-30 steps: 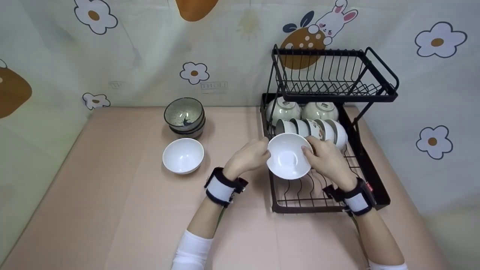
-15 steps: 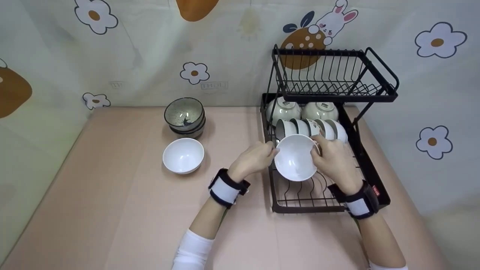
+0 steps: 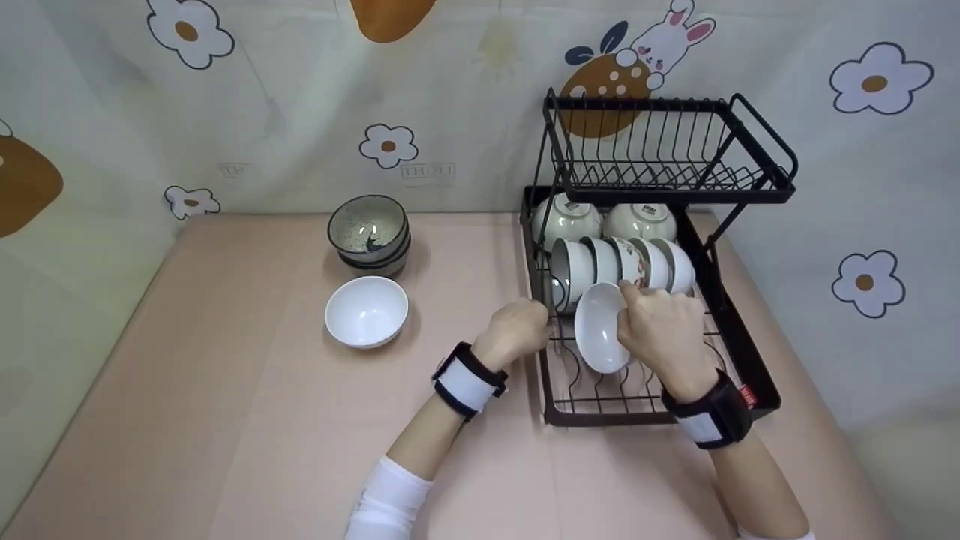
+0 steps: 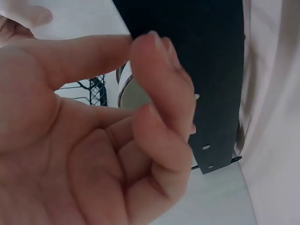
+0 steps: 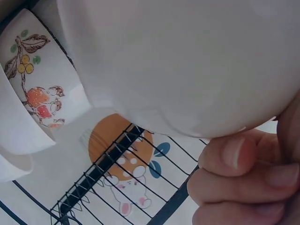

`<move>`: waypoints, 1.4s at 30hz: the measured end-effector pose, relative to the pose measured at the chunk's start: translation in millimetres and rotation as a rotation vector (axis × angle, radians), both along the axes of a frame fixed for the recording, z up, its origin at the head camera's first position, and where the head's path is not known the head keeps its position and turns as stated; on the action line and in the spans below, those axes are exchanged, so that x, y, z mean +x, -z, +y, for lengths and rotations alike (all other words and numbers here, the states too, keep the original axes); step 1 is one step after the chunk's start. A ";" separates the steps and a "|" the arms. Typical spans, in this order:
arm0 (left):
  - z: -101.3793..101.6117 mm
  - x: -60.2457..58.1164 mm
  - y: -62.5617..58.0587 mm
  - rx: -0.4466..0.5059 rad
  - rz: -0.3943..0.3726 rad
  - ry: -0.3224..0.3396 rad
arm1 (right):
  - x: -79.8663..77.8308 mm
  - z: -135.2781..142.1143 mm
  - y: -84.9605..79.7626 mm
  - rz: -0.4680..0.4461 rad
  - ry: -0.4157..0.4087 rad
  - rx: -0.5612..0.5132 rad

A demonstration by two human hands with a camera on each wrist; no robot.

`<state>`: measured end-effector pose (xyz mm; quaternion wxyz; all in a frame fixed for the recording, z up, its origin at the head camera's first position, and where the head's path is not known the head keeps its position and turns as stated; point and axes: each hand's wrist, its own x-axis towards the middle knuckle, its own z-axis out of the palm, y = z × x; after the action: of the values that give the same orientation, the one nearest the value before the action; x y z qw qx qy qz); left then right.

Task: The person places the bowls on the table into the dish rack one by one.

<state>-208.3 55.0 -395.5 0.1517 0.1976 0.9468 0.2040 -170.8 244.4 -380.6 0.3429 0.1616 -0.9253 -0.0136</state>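
Observation:
My right hand [image 3: 664, 330] grips a white bowl [image 3: 598, 327] by its right side. The bowl is tilted nearly on edge over the lower tier of a black dish rack [image 3: 626, 418]. In the right wrist view its plain outer wall [image 5: 183, 65] fills the top, with curled fingers [image 5: 239, 178] beside it. My left hand [image 3: 517, 330] holds the rack's left rail, thumb and curled fingers meeting at its edge in the left wrist view. Behind the held bowl, a row of several bowls [image 3: 574, 270] stands on edge, one with a fruit pattern [image 5: 40, 79].
Two upside-down bowls [image 3: 568, 223] lie at the rack's back, beneath its wire upper tier [image 3: 667, 196]. To the left on the table [image 3: 247, 390] are a stack of grey bowls [image 3: 367, 229] and an upright white bowl [image 3: 367, 311]. A patterned cloth [image 3: 300, 90] hangs behind.
My right hand has turned the white bowl from facing up to nearly on edge and lowered it toward the rack. My left hand has left the bowl's side for the rack's left rail.

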 end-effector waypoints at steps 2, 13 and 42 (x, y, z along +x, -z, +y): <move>0.6 0.4 0.6 -0.006 -0.007 0.013 | 1.0 -2.7 1.5 0.004 -0.001 0.041; 2.8 1.5 0.6 0.002 -0.011 0.009 | 5.9 -20.1 15.7 -0.003 0.011 0.173; -2.1 -0.2 -1.9 -0.018 0.038 0.009 | -3.8 -13.3 7.3 -0.062 -0.037 -0.098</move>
<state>-208.5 52.9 -393.6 0.1362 0.2041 0.9504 0.1912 -174.6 231.1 -387.9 0.3218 0.1621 -0.9319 0.0428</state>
